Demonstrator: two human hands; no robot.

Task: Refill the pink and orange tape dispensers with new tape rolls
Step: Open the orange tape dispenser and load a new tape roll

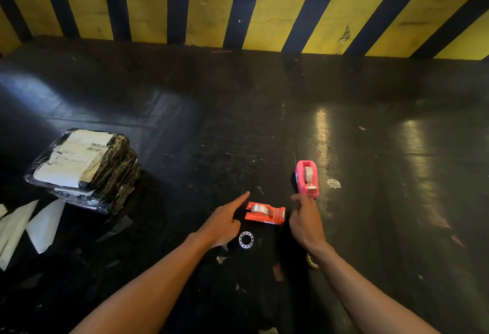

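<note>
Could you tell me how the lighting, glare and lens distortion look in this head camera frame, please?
Head view: dim overall; bright glare streaks on the glossy dark floor right of the pink dispenser; the striped wall bows from wide-angle distortion; the orange dispenser and both hands stay fairly sharp.

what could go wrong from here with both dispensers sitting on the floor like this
1. The orange dispenser lies on its side, so its roll could slip out if it is nudged by the left hand pointing beside it.
2. The right hand has a finger at the cutter end of the pink dispenser; the blade there might nick it.
3. The empty white core and scraps on the dark floor are easy to kneel on or lose.
</note>
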